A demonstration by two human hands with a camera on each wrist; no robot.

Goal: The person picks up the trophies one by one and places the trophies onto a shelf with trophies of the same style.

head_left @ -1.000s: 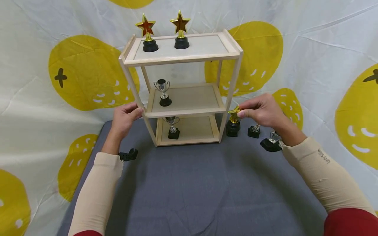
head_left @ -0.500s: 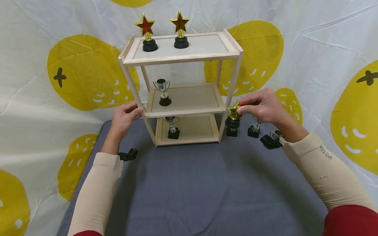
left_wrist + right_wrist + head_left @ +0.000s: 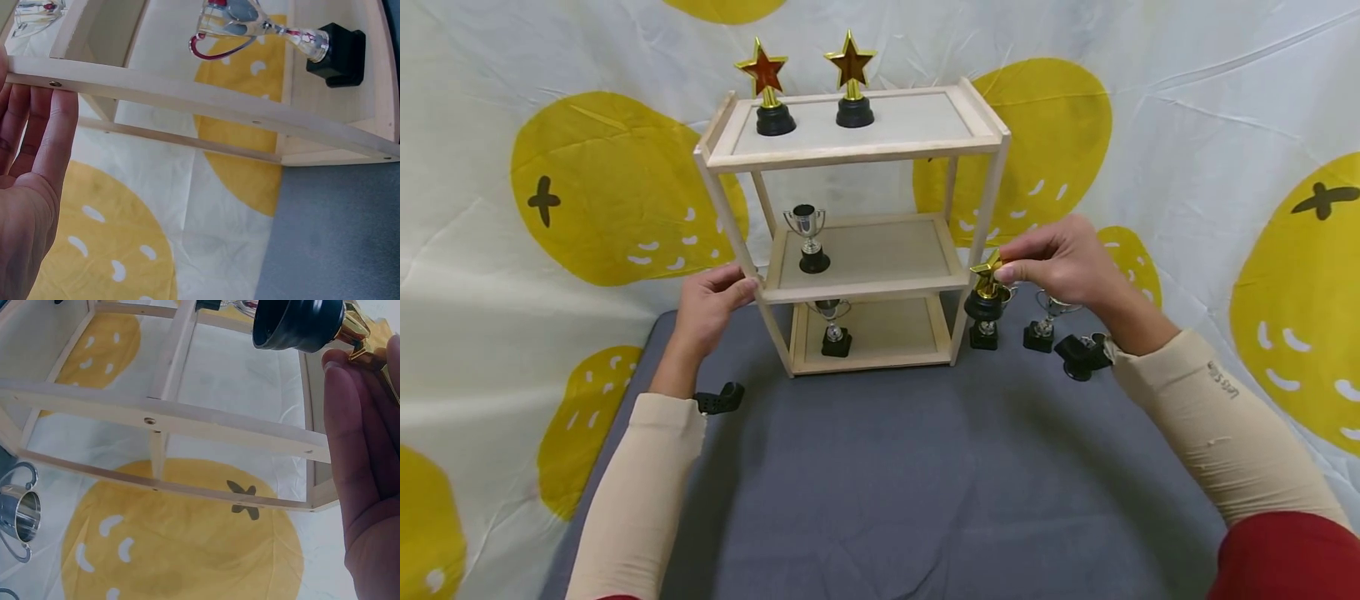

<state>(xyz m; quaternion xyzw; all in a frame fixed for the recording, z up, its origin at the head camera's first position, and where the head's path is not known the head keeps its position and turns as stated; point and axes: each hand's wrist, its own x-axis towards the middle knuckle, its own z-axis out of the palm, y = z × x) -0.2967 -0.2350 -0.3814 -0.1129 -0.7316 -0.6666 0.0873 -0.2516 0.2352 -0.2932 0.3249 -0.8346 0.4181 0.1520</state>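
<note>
My left hand (image 3: 703, 308) grips the left front post of the three-tier wooden shelf (image 3: 895, 250) at middle-tier height; in the left wrist view its fingers lie against the post (image 3: 175, 92). Beside the right front post, my right hand (image 3: 1067, 260) pinches a gold star trophy (image 3: 983, 307) by its star. In the right wrist view its round black base (image 3: 299, 324) hangs free, with the underside showing. In the head view it overlaps a small silver cup trophy with a square black base (image 3: 983, 336), mostly hidden behind it.
Two star trophies, one left (image 3: 775, 121) and one right (image 3: 854, 112), stand on the top tier. Silver cup trophies stand on the middle tier (image 3: 806, 222) and bottom tier (image 3: 836, 342). More cups, including one near the right hand (image 3: 1039, 335), stand on the grey cloth (image 3: 865, 467).
My right hand has raised the star trophy slightly, uncovering more of the cup trophy behind it. The left hand keeps its hold on the post. The head view has shifted slightly.
</note>
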